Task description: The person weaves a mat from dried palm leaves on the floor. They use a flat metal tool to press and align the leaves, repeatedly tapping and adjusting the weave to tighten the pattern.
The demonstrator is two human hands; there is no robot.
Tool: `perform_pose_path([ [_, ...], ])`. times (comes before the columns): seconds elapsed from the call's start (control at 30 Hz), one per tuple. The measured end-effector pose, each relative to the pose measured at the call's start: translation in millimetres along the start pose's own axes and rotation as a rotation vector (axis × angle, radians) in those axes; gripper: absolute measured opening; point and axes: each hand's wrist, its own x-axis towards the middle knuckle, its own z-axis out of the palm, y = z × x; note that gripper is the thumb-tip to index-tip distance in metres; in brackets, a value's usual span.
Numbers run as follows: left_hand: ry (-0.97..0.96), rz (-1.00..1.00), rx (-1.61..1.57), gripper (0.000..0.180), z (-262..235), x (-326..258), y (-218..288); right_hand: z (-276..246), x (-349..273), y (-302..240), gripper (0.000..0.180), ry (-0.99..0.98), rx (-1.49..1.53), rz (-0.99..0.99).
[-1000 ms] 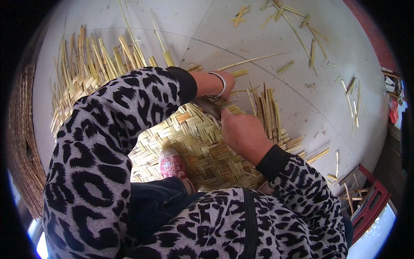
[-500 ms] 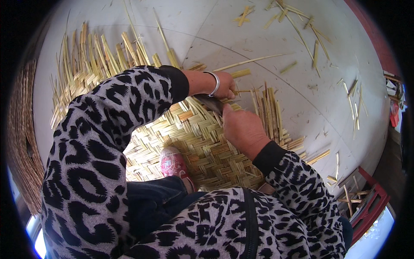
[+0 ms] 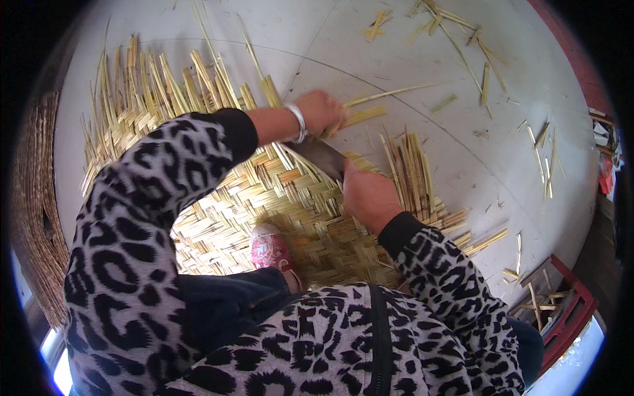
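A flat, dark-bladed knife is in my right hand, whose fingers are wrapped round its handle end. The blade points up and left, over the edge of a woven mat of pale yellow split strips. Beyond the blade tip, my left hand is closed, a silver bangle on its wrist. Whatever its fingers hold is hidden. Uncut-looking strip ends stick out from the mat right of the knife, and longer ends fan out at the far left.
My foot in a red patterned shoe stands on the mat. Loose strip offcuts lie scattered on the pale floor. At the left rim is a brown ridged stack; at the lower right, a red frame with strips in it.
My left hand has lifted away from the right hand, up and to the left. More of the knife blade now shows between them; the right hand has barely moved.
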Motion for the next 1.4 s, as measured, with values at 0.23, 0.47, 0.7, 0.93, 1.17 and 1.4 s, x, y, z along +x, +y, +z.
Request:
perform_pose_path([
  [0.23,0.319,-0.166,-0.408,0.075,-153,52,1,-11,5,11,0.020,-0.020,-0.022,-0.003],
  [0.47,0.307,-0.433,-0.218,0.108,-119,49,-57,-67,46,55,0.041,-0.334,0.351,0.111],
  [0.7,0.299,-0.538,-0.455,0.081,-125,17,-58,-77,91,56,0.052,-0.572,0.662,0.078],
  [0.93,0.179,-0.537,-0.437,0.071,-106,14,-37,-86,89,58,0.044,-0.551,0.748,0.171],
  [1.17,0.177,-0.600,-0.502,0.067,-113,1,-50,-100,87,56,0.038,-0.562,0.666,0.212],
  [1.4,0.072,-0.536,-0.427,0.060,-101,20,-44,-85,97,18,0.039,-0.624,0.463,0.077],
])
